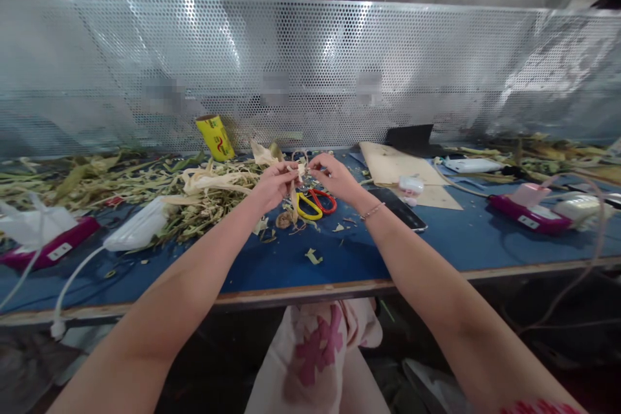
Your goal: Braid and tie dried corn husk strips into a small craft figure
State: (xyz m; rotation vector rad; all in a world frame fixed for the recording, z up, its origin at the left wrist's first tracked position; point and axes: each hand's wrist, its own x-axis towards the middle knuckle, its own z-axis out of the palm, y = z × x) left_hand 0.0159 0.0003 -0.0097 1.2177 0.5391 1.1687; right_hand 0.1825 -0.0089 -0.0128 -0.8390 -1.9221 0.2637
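Observation:
Both hands meet above the middle of the blue table. My left hand (275, 185) is closed on a small pale piece of dried husk (301, 172). From the other side, my right hand (334, 176) pinches the same piece, with a thin loop rising between the hands. Just below them lie scissors with one yellow and one red handle (309, 207). A small round coiled piece (283, 220) rests left of the scissors. Pale husks (218, 180) lie beside my left hand, on a heap of dry green stalks.
A yellow roll (216, 138) stands tilted behind the stalks. A black phone (398, 209), a small white jar (411, 186) and brown card (398, 165) lie at right. Purple power strips (531, 217) and white cables are at both sides. A perforated metal screen (320, 65) closes the back.

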